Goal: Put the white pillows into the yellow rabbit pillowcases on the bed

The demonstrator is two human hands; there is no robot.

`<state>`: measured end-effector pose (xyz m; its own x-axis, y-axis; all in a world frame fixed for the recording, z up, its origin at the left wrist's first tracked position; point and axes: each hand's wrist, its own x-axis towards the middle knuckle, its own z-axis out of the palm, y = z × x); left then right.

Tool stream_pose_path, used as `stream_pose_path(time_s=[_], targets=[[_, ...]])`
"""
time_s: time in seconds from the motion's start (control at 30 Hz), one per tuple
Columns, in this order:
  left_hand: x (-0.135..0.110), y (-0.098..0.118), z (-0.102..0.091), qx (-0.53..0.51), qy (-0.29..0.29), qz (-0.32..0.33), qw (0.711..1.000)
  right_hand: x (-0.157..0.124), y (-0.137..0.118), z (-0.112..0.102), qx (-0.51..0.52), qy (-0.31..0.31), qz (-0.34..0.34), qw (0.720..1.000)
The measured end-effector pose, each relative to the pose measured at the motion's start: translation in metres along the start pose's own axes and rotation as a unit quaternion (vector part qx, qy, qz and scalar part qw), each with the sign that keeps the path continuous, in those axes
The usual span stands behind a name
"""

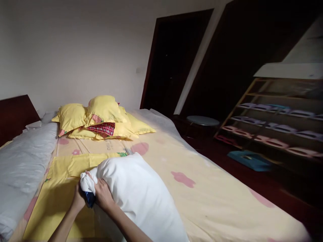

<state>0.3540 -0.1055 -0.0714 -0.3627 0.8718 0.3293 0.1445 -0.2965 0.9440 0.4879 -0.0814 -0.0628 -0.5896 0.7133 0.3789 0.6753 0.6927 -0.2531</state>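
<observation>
White pillow corner clenched in right hand; left hand close alongside, its grip hidden, over yellow pillowcase

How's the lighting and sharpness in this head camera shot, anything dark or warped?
Head view: dim, warm light on the white pillow and bedsheet; the doorway and floor sink nearly black; the shoe rack is soft and leans, wide-angle distortion; no glare.
</observation>
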Motion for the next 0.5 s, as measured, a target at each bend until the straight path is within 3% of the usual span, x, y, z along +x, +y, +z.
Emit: stream_pose_path(time_s=[0.1, 0.17, 0.23, 0.3, 0.37, 0.43, 0.5], targets=[[-0.007, -0.012, -0.012, 0.026, -0.093, -0.031, 0.995, 0.002, 0.02, -0.024, -0.061, -0.039, -0.007, 0.997], [-0.006, -0.022, -0.023, 0.02, -0.207, -0.055, 0.977, -0.002, 0.041, -0.057, -0.113, -0.041, -0.036, 0.992], [0.002, -0.036, -0.033, 0.024, -0.274, -0.074, 0.959, -0.01, 0.068, -0.097, -0.154, -0.01, -0.068, 0.986], [0.014, -0.056, -0.036, 0.132, -0.28, -0.077, 0.948, -0.022, 0.099, -0.137, -0.185, 0.031, -0.064, 0.98], [0.028, -0.081, -0.032, 0.286, -0.27, -0.072, 0.916, -0.031, 0.125, -0.171, -0.199, 0.055, -0.048, 0.977], [0.036, -0.105, -0.022, 0.381, -0.285, -0.073, 0.877, -0.036, 0.141, -0.193, -0.208, 0.064, -0.031, 0.976], [0.038, -0.123, -0.01, 0.404, -0.3, -0.088, 0.859, -0.033, 0.146, -0.202, -0.224, 0.067, -0.018, 0.972]])
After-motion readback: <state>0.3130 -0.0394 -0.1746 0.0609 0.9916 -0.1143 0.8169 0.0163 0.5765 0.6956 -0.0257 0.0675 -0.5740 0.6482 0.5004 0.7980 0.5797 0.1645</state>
